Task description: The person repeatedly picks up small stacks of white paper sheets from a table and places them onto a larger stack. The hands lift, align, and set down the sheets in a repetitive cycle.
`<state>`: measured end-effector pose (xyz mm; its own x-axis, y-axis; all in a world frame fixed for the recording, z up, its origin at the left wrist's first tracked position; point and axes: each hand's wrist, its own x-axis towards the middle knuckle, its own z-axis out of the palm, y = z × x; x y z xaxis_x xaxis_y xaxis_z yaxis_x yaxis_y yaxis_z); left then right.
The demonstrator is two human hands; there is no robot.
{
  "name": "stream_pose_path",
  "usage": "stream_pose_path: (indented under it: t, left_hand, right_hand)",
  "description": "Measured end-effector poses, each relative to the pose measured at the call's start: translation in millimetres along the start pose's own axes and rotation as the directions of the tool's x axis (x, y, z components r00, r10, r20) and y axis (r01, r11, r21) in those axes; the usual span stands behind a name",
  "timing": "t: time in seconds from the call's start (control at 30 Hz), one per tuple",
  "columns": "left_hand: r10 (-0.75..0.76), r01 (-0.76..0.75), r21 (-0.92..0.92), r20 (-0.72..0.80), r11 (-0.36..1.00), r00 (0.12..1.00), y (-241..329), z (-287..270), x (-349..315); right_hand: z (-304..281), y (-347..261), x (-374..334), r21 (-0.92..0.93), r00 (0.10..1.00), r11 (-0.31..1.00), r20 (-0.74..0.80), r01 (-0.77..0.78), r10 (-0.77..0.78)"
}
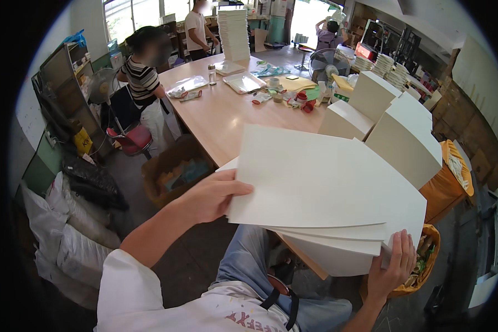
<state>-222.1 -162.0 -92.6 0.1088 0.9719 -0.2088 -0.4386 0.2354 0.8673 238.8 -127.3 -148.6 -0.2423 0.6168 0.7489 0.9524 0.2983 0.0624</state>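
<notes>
Several large white card sheets (315, 177) lie fanned out in front of me, over a thick white stack (337, 257) at the near corner of the table. My left hand (209, 198) is closed on the left edge of the top sheets, its thumb on the upper face and its other fingers hidden underneath. At the near right corner, my right hand (393, 268) rests its fingers over the sheets' edge, holding them there. Its thumb is mostly hidden.
Tall white card stacks (406, 133) stand right of the sheets. Tape rolls (304, 102), a jar (212, 74) and a tray (244, 83) sit farther up the wooden table (227, 119). Bins (177, 171) flank it. A person in a striped top (143, 77) stands at its left side.
</notes>
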Motion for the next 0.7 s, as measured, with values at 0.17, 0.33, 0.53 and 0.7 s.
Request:
stream_pose_path:
  t: [0.17, 0.33, 0.53, 0.7]
  left_hand:
    - [0.273, -0.274, -0.124, -0.027, 0.954, 0.962, -12, -58, 5]
    - [0.378, -0.405, -0.269, -0.146, 0.874, 0.914, -75, -156, 93]
    - [0.239, -0.363, -0.303, -0.377, 0.881, 0.895, -193, -242, 174]
    - [0.027, -0.155, -0.259, -0.437, 0.953, 0.899, -250, -281, 200]
  right_hand:
    - [-5, -4, 2, -0.009, 0.999, 1.0, 0.036, -0.027, 0.027]
    - [-9, -7, 6, -0.015, 1.0, 1.0, 0.023, -0.002, 0.003]
    - [-10, -5, 3, -0.049, 0.998, 0.999, 0.063, -0.023, 0.026]
    - [-9, -9, 4, -0.071, 0.997, 0.996, 0.066, -0.045, 0.05]
